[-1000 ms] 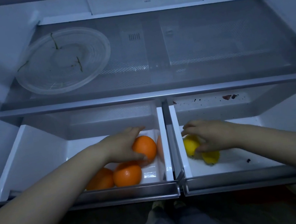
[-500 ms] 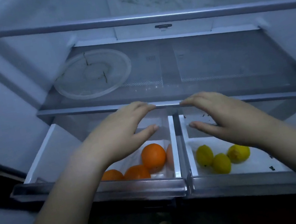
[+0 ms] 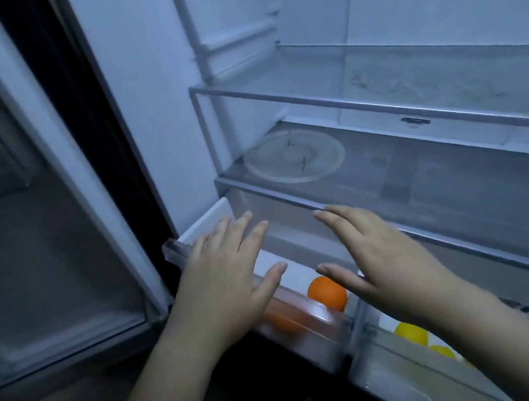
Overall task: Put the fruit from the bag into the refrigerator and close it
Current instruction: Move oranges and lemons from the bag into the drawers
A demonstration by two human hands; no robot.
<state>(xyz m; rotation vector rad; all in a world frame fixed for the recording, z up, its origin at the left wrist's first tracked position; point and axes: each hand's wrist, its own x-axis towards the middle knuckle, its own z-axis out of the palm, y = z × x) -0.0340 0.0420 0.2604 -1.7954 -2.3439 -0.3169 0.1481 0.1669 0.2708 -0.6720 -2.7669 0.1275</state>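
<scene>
The refrigerator stands open with both bottom drawers pulled out. Oranges (image 3: pixel 327 292) lie in the left drawer (image 3: pixel 203 218); another orange shows through its clear front. Lemons (image 3: pixel 411 333) lie in the right drawer (image 3: pixel 389 385), partly hidden by my right forearm. My left hand (image 3: pixel 230 275) hovers flat and open above the left drawer, holding nothing. My right hand (image 3: pixel 379 258) hovers flat and open above the gap between the drawers, fingers apart and empty. The bag is out of view.
The left refrigerator door (image 3: pixel 29 189) stands open at my left. A clear round plate (image 3: pixel 294 157) lies on the glass shelf (image 3: pixel 425 174) above the drawers. A second glass shelf (image 3: pixel 375 78) sits higher up.
Both hands let go of the fruit and rose out of the drawers, now flat above them. My view swung left and up, bringing the open door into sight.
</scene>
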